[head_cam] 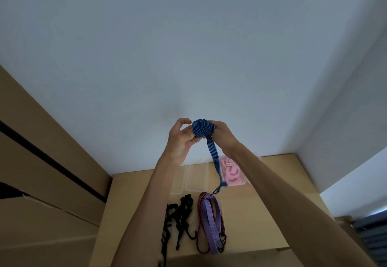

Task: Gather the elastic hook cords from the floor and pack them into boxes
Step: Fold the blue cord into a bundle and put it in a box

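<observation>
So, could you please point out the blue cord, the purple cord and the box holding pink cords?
blue cord (202,128), head view, on the coiled bundle between the hands.
purple cord (210,222), head view, mid-strap.
box holding pink cords (243,183), head view, its near rim.

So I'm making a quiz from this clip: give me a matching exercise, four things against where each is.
Things:
1. blue cord
2. purple cord
3. black cords
4. pink cord

Places:
A. in a clear box at the back
B. wound up between both hands, its tail hanging
C. lying on the cardboard, leftmost
D. lying on the cardboard, right of the black ones

Pairs: 1-B, 2-D, 3-C, 4-A
</observation>
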### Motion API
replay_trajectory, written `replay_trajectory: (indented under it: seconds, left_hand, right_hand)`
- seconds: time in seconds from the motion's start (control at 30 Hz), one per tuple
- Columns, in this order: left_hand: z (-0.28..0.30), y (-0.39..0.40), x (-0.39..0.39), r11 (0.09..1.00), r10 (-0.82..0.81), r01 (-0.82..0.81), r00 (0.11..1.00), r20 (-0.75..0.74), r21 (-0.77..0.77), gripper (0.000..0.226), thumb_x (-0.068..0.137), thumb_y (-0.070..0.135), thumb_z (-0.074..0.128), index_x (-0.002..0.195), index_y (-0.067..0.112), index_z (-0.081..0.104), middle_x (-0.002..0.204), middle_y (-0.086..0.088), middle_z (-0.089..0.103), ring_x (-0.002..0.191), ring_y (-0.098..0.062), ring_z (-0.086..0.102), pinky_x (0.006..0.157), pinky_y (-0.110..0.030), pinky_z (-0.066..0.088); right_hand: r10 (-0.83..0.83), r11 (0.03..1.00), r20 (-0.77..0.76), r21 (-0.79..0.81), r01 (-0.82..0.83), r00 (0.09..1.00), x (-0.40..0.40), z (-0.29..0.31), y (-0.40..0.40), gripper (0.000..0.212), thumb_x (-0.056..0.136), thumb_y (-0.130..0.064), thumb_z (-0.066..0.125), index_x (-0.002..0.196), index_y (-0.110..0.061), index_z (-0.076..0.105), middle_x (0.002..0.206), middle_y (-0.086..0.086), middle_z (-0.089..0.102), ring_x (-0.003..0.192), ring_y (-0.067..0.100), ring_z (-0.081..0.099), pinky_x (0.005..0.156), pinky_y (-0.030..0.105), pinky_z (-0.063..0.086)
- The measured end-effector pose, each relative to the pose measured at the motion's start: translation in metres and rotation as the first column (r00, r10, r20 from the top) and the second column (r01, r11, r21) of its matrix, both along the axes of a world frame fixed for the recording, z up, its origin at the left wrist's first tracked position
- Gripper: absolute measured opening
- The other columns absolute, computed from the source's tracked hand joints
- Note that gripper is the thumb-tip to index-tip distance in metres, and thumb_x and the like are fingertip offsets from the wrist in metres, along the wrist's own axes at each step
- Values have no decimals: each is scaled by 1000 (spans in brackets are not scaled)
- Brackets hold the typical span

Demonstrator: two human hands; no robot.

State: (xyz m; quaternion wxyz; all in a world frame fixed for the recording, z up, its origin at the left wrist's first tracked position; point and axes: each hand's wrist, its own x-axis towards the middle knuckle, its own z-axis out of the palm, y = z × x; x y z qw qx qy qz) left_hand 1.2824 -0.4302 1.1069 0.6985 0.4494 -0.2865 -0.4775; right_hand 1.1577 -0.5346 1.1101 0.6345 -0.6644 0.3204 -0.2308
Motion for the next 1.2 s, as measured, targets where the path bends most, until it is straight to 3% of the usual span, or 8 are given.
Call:
replay_trajectory:
  seconds: [0.1, 0.27, 0.37, 0.6, 0.7, 0.87, 1.03, 1.2]
  left_hand:
    - [4, -6, -5, 991, 129, -132, 988, 81, 32, 27, 89, -14, 55, 94, 12, 51, 93, -19, 65, 80, -29, 59, 77, -37, 55]
    - [4, -14, -6, 911, 389, -405, 906, 168, 73, 27, 90, -10, 58, 81, 12, 46, 71, -4, 67, 66, -17, 62, 71, -32, 58]
    - [3, -14, -4, 840, 512, -542, 816, 269, 44, 29, 87, -10, 58, 77, 13, 43, 74, -12, 62, 61, -17, 60, 63, -30, 55]
    - [-13, -5, 13, 718, 447, -695, 503, 739, 39, 19, 86, -2, 60, 93, 16, 59, 78, 9, 62, 72, -12, 63, 56, -10, 45]
    - [-17, 0, 16, 785, 301, -613, 509, 806, 95, 24, 85, -1, 60, 103, 12, 68, 85, 4, 68, 75, -10, 64, 60, -9, 45]
    - [-2, 5, 13, 941, 144, -325, 645, 751, 98, 29, 83, -8, 59, 100, 12, 70, 86, 0, 74, 79, -14, 70, 70, -29, 57]
    - [16, 14, 9, 988, 9, -97, 818, 575, 123, 36, 88, -10, 57, 114, 15, 62, 80, -6, 72, 69, -19, 60, 64, -25, 50]
    - [21, 15, -14, 998, -63, 51, 903, 425, 40, 39, 89, -15, 54, 113, 13, 65, 77, -10, 68, 70, -21, 59, 61, -27, 48]
  right_hand:
    - [-53, 994, 86, 103, 44, 995, 5, -4, 12, 30, 89, -2, 32, 90, -14, 59, 65, 4, 55, 57, 15, 45, 52, 26, 43]
    - [11, 973, 89, 231, -32, 996, 3, -6, 19, 18, 82, -33, 53, 82, -19, 64, 74, 2, 58, 54, 13, 44, 47, 24, 31]
    - [94, 990, 10, 109, -95, 996, 3, -5, 20, 18, 91, -7, 51, 102, -4, 65, 75, 9, 70, 61, 17, 60, 57, 26, 43]
    - [35, 940, -295, -315, -132, 955, -2, 9, 21, 38, 81, -17, 74, 116, -19, 60, 78, 0, 72, 57, 9, 61, 58, 22, 50]
    - [-42, 792, -270, -595, -132, 962, 1, 20, 16, 17, 86, -15, 69, 102, -15, 72, 89, 0, 71, 77, 15, 63, 72, 30, 52]
    - [-85, 712, -238, -694, -108, 967, 1, 30, 0, 17, 96, -15, 60, 96, -9, 76, 95, 5, 60, 84, 15, 55, 77, 28, 45]
    - [29, 885, -165, -454, -102, 986, -14, 28, -13, 27, 98, -18, 57, 83, 1, 71, 76, 17, 65, 66, 12, 49, 66, 28, 41]
    - [53, 990, 2, -129, -52, 999, -23, 13, -13, 29, 100, -14, 55, 89, 12, 62, 80, 17, 57, 74, 23, 53, 70, 33, 46]
